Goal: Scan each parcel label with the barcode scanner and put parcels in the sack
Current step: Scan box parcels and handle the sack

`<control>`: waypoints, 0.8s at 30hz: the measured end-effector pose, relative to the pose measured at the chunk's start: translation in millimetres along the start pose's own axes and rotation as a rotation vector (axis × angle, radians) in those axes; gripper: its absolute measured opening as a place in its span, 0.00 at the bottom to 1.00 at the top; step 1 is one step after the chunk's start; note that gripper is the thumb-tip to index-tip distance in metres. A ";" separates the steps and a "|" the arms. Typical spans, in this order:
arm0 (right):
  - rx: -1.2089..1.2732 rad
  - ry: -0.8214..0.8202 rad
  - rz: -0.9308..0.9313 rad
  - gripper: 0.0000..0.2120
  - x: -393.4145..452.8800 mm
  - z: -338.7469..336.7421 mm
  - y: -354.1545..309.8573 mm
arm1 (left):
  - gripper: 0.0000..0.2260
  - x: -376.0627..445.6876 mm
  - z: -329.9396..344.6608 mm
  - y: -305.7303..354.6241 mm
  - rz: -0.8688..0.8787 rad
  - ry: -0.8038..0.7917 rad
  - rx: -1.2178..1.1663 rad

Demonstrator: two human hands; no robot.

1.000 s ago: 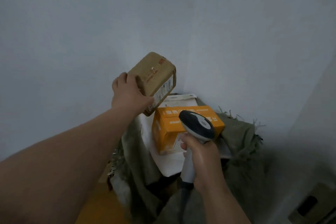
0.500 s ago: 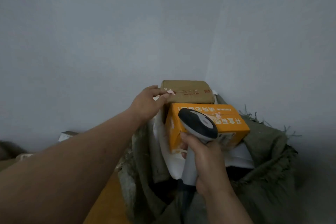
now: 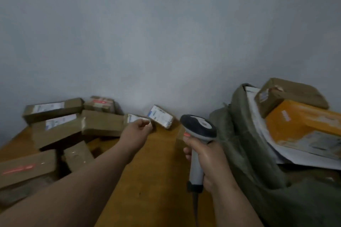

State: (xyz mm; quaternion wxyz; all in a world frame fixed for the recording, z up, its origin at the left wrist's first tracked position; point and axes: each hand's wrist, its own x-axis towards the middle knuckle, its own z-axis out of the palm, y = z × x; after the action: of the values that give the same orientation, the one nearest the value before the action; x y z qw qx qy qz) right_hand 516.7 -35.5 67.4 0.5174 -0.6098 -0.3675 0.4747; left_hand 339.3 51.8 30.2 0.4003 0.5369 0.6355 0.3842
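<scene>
Head view: a second ago the person's left hand was lifting a brown cardboard parcel over the sack, and half a second ago it was setting that parcel down behind the orange box. Now the camera is swinging left, and the brown taped cardboard parcel (image 3: 289,96) is sitting on top of the load at about 3 o'clock, touching the bright orange cardboard box (image 3: 304,125) inside the olive-green woven sack (image 3: 239,131). That parcel appears bagged.

The left hand (image 3: 137,131) is reaching toward 9 o'clock, its fingers loosely curled and holding nothing, arriving at a small brown labelled parcel (image 3: 135,117) at the edge of the heap. Just beside it, toward the wall, a small tilted parcel with a white label (image 3: 162,119) is leaning. A heap of brown cardboard parcels (image 3: 60,127) is waiting at 8 to 9 o'clock on the orange-brown wooden table (image 3: 156,171).

The right hand (image 3: 204,160) is gripping the grey-and-black handheld barcode scanner (image 3: 198,129) by its handle near 5 o'clock, head pointing away toward the wall.

By the look of it, the next parcel is about to be picked up for scanning; many remain.
</scene>
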 end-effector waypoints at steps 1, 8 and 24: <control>-0.023 -0.030 0.006 0.07 -3.9 22.9 7.2 | 0.14 -3.0 -24.2 -19.5 -0.035 0.024 0.021; -0.094 -0.261 0.102 0.07 -23.5 164.3 48.0 | 0.17 -25.2 -165.9 -124.3 -0.281 0.171 -0.003; -0.234 -0.477 0.322 0.13 24.4 310.1 126.1 | 0.41 19.7 -266.5 -236.6 -0.425 0.129 0.826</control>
State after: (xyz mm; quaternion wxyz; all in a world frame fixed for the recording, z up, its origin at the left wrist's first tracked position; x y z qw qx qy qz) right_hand 220.7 50.4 -65.4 0.2608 -0.5871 -0.4294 0.6348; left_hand 3.0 25.4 -86.5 0.1828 0.4841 0.8547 0.0412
